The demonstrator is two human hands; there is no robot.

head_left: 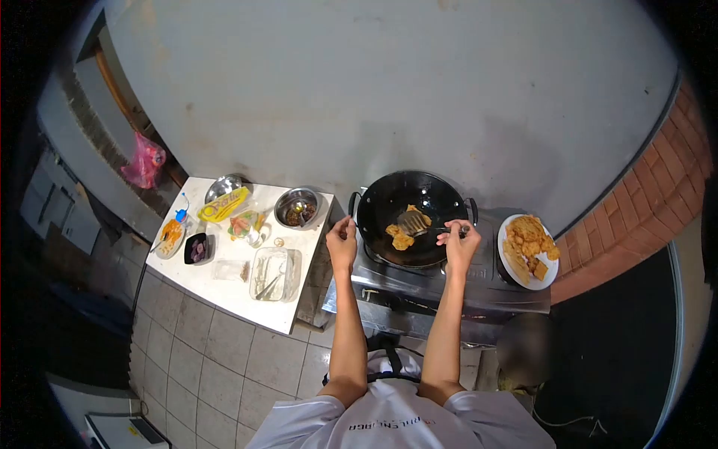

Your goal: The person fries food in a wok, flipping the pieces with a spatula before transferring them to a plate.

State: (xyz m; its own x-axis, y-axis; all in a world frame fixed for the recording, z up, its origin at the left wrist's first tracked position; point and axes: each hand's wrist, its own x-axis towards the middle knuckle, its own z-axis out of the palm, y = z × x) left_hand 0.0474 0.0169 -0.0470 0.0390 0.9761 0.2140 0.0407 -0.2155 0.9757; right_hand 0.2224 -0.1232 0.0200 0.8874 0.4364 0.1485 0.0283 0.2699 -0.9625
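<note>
A black wok (389, 193) sits on the stove, with pieces of golden-brown fried food (401, 238) in its middle. My right hand (458, 241) is closed on the handle of a slotted spatula (413, 222), whose blade lies against the food. At the wok's left side, my left hand (342, 242) has its fingers curled at the lower end of the side handle (352, 206), seemingly gripping it. Part of the spatula's handle is hidden in my right hand.
Right of the wok, a white plate (514, 263) holds fried food. On the white table (224, 299) at left stand a metal bowl (297, 209), a glass container (274, 274), a yellow packet (224, 204) and a black bowl (198, 248). A brick ledge (632, 217) runs at right.
</note>
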